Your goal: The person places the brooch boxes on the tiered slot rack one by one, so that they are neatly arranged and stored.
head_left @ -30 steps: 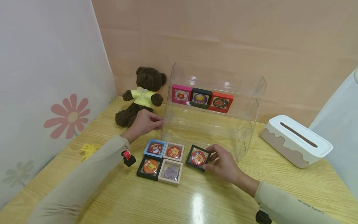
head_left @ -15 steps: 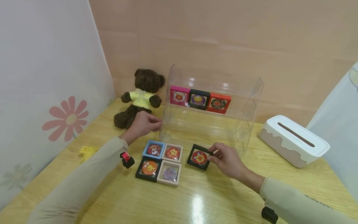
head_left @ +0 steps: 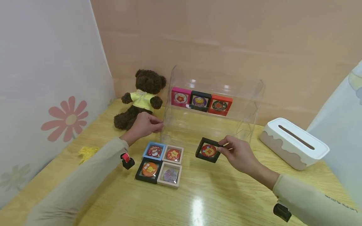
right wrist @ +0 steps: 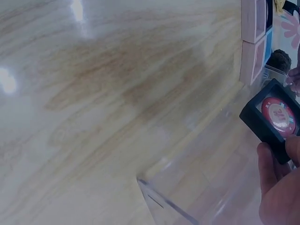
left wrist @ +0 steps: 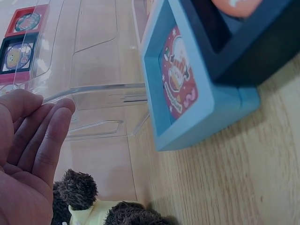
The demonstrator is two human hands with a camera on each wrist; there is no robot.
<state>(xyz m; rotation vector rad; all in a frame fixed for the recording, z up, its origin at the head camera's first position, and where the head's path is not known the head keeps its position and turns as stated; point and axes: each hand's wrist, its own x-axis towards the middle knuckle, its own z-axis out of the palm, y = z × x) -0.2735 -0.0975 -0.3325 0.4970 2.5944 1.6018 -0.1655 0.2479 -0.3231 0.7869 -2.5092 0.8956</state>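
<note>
The wood-grain table (head_left: pixel 141 204) holds a clear rack (head_left: pixel 198 121), bear (head_left: pixel 144 99), tissue box (head_left: pixel 292 144), yellow strands (head_left: pixel 87 153) and four frames (head_left: pixel 160 163).

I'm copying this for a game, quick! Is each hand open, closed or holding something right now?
Left hand: pinching the edge of the clear stand.
Right hand: holding a black square frame with a red badge inside.

Bare tabletop (head_left: pixel 215 191) leaves low passage right of the four frames (head_left: pixel 159 163), the clear rack (head_left: pixel 198 124) barring the way behind.

No text can be read: the lettering (head_left: pixel 341 202) on the right sleeve (head_left: pixel 304 193) and held red badge (head_left: pixel 208 150) is too blurred.
</note>
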